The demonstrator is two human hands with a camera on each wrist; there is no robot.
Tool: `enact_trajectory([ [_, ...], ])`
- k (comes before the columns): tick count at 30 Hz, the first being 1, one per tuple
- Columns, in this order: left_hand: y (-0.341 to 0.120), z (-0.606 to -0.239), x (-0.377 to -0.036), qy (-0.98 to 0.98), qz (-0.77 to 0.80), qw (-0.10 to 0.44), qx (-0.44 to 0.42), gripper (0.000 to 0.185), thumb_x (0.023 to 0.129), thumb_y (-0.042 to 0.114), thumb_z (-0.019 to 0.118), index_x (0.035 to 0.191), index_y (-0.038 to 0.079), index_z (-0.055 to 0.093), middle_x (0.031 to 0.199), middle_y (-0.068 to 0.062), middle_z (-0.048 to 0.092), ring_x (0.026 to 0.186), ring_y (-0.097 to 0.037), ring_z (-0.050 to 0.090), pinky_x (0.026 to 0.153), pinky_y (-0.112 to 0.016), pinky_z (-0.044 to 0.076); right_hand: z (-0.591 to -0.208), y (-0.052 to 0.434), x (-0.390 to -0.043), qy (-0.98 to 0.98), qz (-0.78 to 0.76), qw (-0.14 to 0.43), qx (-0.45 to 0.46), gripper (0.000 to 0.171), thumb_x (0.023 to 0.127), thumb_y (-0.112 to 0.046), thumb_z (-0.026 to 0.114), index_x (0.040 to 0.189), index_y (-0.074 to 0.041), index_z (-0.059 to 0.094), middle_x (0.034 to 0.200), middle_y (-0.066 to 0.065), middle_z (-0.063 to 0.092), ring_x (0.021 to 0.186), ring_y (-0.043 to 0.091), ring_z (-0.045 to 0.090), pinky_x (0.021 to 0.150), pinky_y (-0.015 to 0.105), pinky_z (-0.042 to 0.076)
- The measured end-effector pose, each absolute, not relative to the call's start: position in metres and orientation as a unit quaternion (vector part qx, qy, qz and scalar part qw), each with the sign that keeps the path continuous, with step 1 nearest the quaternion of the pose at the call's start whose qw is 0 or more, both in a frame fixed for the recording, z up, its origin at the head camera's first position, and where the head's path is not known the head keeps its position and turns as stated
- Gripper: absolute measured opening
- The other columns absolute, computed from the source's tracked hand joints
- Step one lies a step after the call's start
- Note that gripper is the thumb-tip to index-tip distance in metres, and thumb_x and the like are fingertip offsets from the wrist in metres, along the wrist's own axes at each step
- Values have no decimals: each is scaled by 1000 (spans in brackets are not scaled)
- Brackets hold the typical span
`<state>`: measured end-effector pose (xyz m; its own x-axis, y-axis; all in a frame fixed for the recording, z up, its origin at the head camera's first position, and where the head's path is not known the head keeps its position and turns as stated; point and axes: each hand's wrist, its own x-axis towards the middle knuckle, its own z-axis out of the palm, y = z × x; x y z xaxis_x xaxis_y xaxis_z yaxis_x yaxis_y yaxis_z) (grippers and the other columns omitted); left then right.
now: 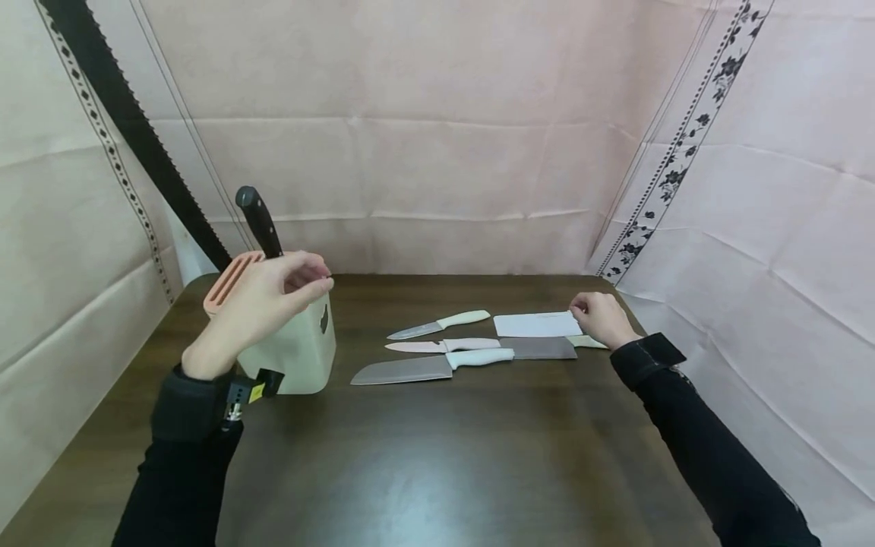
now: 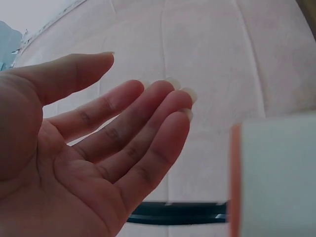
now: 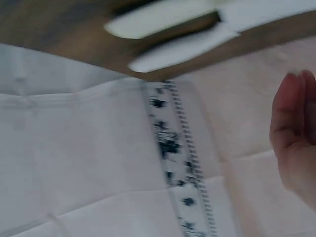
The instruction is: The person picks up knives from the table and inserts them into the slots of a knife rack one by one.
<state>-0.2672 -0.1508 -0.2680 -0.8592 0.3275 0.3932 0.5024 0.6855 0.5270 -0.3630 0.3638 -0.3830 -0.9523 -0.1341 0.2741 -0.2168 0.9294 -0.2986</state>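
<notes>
- We count five knives lying on the table (image 1: 437,441)
- one black-handled knife (image 1: 258,220) standing in the block
- one knife block (image 1: 294,346)
- two hands

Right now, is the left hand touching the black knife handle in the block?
Apart. The left wrist view shows the left hand open and empty; in the head view the black knife handle stands above and behind the hand, in the knife block.

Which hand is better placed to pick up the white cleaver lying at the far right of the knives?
The right hand: it already rests at the white cleaver, while the left hand is open over the knife block.
</notes>
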Motion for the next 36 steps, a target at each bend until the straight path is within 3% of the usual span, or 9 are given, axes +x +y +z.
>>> enact_trajectory([
  [3,-147,-277,-267,-906,-320,121,-250,19,95,20,61,108,7,64,97,-8,68,88,-19,62,76,-24,49,-393,375,-363,-980,139,124,67,18,90,-6,56,92,2,71,90,20,70,84,34,63,68,46,50],
  [9,-144,-289,-267,-908,-313,93,-262,19,92,18,65,107,5,64,94,-6,69,88,-18,63,79,-30,52,-420,396,-364,-987,98,118,50,17,85,-1,54,77,0,68,73,14,64,62,25,52,52,36,41],
  [13,-142,-290,-266,-908,-312,89,-265,21,92,19,66,108,6,64,95,-5,69,89,-17,63,81,-32,52,-436,409,-366,-992,65,104,36,16,84,-2,58,68,-4,63,66,9,58,59,24,48,49,36,37],
  [17,-141,-288,-265,-907,-317,76,-266,22,92,20,66,109,6,64,96,-5,69,90,-17,63,81,-32,52,-446,419,-366,-993,29,104,38,6,79,-1,61,77,-1,67,74,17,65,70,34,56,58,48,45],
  [21,-140,-287,-265,-908,-318,70,-265,22,92,20,65,110,7,64,96,-5,69,90,-17,63,82,-31,52,-447,424,-362,-992,-2,116,47,16,70,4,63,86,2,66,86,24,68,84,43,58,69,57,45],
  [29,-137,-287,-265,-906,-320,66,-270,20,93,20,63,109,7,63,96,-5,68,90,-17,63,82,-35,51,-446,428,-363,-994,-15,92,58,16,71,6,67,86,1,66,86,22,68,85,41,58,69,55,44],
  [36,-135,-287,-266,-907,-319,59,-269,21,94,20,63,109,6,63,96,-6,68,89,-17,63,80,-34,51,-451,434,-364,-990,-28,107,86,13,72,6,67,83,0,65,83,20,68,82,41,58,68,56,45],
])
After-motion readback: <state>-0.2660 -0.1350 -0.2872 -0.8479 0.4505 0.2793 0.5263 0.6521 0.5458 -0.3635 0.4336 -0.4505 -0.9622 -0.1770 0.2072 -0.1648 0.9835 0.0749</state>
